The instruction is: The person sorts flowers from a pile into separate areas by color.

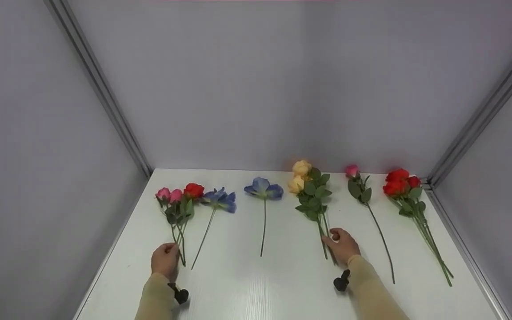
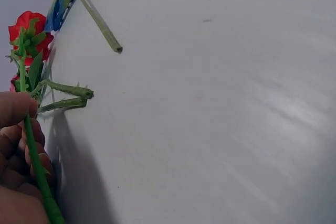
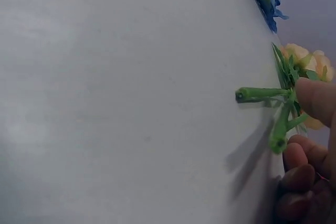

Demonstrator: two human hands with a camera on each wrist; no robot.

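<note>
My left hand [image 1: 165,260] pinches the green stem of a red rose [image 1: 194,190] between thumb and finger. Two pink roses [image 1: 176,195] lie beside that bloom, their stem ends resting on the table in the left wrist view. On the right, my right hand [image 1: 342,244] has its thumb against the stems of the yellow roses [image 1: 301,168]. One of these stems [image 3: 281,129] appears raised between thumb and curled fingers; the finger contact behind it is partly hidden. Another yellow rose stem [image 3: 257,94] lies alongside, pointing away from the thumb.
Two blue flowers [image 1: 261,189] lie between the hands on the white table [image 1: 238,293]. Right of my right hand are a single pink rose [image 1: 352,170] and a bunch of red roses [image 1: 397,182]. Grey panels [image 1: 238,89] stand along the back and sides.
</note>
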